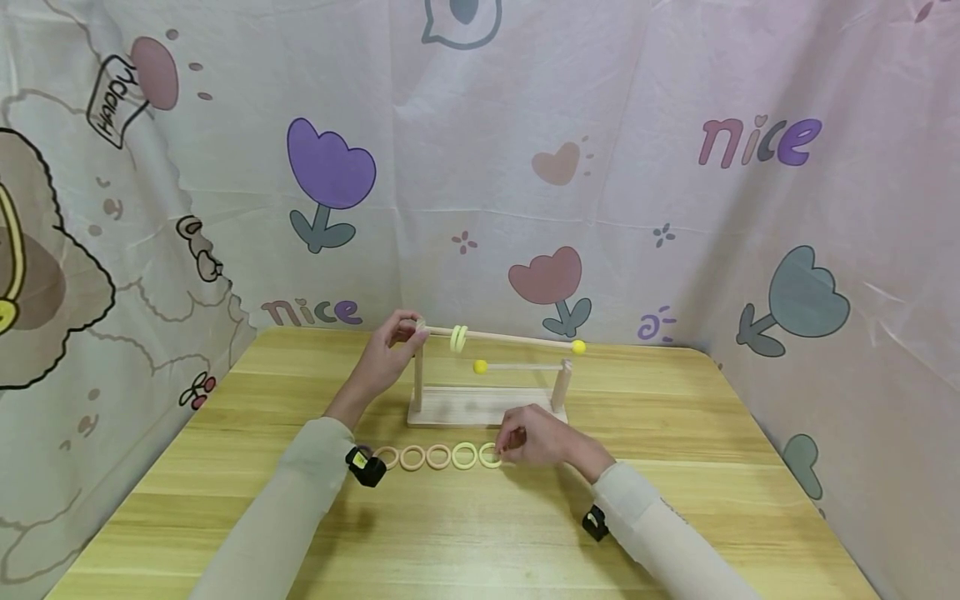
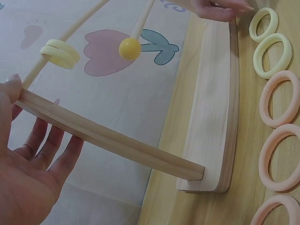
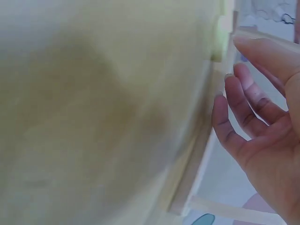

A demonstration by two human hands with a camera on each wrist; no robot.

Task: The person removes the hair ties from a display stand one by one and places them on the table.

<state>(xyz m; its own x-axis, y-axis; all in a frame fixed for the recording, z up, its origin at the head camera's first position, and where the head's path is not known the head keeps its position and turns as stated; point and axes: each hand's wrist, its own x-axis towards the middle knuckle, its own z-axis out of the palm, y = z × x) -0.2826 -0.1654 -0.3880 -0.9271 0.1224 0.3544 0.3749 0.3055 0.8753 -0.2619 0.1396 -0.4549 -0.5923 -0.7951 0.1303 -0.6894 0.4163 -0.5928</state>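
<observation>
A wooden stand has a taller post at its left end and a shorter one at its right. My left hand grips the top of the taller post, thumb on one side and fingers on the other. From there a long rod runs right to a yellow ball, carrying two pale yellow rings. The shorter post bears a rod ending in another yellow ball. My right hand is beside the row's rightmost yellow ring, fingers loosely bent and nothing visibly held.
In front of the stand, several rings lie flat in a row: yellow ones at the right, pinkish ones to their left. My left wrist camera partly covers the row's left end. A printed cloth hangs behind the wooden table.
</observation>
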